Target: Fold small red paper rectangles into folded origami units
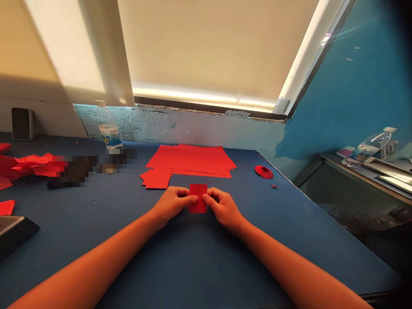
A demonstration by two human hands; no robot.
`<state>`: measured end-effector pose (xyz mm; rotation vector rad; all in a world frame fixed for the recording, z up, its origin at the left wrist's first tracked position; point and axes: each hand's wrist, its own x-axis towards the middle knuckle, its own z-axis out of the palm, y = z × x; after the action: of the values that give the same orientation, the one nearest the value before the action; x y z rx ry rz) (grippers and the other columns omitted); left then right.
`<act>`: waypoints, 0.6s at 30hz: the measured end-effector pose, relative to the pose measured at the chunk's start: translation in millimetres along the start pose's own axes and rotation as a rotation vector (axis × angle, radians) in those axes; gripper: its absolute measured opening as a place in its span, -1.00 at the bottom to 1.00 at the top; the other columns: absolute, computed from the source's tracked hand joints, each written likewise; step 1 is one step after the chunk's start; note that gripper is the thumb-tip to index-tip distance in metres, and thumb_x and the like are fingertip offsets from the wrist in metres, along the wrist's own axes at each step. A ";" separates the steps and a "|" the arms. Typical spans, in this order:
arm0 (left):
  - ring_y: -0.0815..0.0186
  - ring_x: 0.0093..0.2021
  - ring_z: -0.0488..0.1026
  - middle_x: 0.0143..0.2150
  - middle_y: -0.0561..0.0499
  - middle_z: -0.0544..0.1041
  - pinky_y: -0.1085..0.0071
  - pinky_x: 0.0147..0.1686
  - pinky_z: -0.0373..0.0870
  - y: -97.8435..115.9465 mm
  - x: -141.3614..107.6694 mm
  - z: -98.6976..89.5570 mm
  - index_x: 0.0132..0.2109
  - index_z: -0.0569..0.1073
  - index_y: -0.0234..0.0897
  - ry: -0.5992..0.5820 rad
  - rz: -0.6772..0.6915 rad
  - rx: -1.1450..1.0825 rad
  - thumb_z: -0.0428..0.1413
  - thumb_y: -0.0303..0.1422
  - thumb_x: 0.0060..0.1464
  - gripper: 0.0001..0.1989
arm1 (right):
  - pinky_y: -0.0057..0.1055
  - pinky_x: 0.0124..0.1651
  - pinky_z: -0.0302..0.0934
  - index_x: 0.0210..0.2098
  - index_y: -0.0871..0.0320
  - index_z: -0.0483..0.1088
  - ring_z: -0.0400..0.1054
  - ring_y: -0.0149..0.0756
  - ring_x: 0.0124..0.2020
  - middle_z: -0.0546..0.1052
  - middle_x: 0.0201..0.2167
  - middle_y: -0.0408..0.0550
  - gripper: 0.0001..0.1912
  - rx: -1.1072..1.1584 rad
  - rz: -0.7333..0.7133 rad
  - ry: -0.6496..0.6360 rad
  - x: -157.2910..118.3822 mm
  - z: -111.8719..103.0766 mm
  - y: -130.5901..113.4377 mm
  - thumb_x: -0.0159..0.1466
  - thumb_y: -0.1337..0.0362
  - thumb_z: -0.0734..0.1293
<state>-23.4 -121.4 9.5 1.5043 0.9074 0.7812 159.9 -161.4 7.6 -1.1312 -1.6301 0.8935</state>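
Between my two hands a small rectangle of red paper (198, 201) is held upright above the blue table. My left hand (176, 201) pinches its left edge, thumb on the near face. On the opposite edge my right hand (224, 207) grips it the same way; the fingers behind the paper are partly hidden. Just beyond the hands lie large red sheets (193, 159), stacked unevenly. A few smaller red pieces (157, 178) overlap their near left corner. Over to the right sits a round, pleated red paper rosette (264, 172), with a tiny red scrap (273, 186) close by.
A clear water bottle (110, 133) stands at the back by the wall, and a phone (22, 123) leans farther left. Crumpled red paper (35, 165) and a dark box-like object (19, 234) are at the left. Another bottle (370, 148) lies tilted on a side table.
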 end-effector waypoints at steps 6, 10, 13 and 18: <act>0.50 -0.57 0.09 -0.54 0.10 0.26 0.55 -0.61 -0.05 1.3 1.9 -1.8 -0.44 0.44 -0.35 0.057 -0.081 -0.094 0.23 -0.16 -0.15 -0.69 | -0.46 -0.36 0.09 -0.44 0.16 0.33 0.15 -0.40 -0.46 0.32 -0.49 -0.18 -0.76 0.020 0.013 0.052 3.7 -0.8 5.7 0.22 0.12 0.24; 0.52 -0.59 0.07 -0.56 0.12 0.22 0.55 -0.63 -0.06 1.5 3.0 -4.7 -0.46 0.44 -0.37 0.052 -0.064 -0.204 0.24 -0.22 -0.16 -0.73 | -0.47 -0.38 0.08 -0.44 0.15 0.35 0.15 -0.41 -0.48 0.32 -0.51 -0.19 -0.74 0.045 0.043 0.089 5.5 -0.1 11.6 0.20 0.09 0.24; 0.53 -0.61 0.03 -0.60 0.16 0.16 0.56 -0.64 -0.05 1.4 5.4 -7.8 -0.45 0.43 -0.36 0.105 -0.060 -0.292 0.25 -0.27 -0.16 -0.76 | -0.47 -0.40 0.06 -0.44 0.16 0.36 0.14 -0.42 -0.49 0.33 -0.52 -0.20 -0.73 0.092 0.073 0.124 7.2 -0.7 16.1 0.20 0.07 0.25; 0.51 -0.63 0.06 -0.49 0.09 0.31 0.56 -0.69 -0.08 6.7 5.0 -4.6 -0.27 0.45 -0.29 0.138 -0.050 -0.255 0.16 -0.16 -0.08 -0.70 | -0.48 -0.43 0.04 -0.46 0.17 0.35 0.12 -0.44 -0.52 0.31 -0.55 -0.21 -0.73 0.127 0.094 0.123 7.1 -1.8 19.3 0.18 0.08 0.26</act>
<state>-24.2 -115.1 16.6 1.2124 0.9063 0.9360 165.8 -148.6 -7.4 -1.1590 -1.4108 0.9555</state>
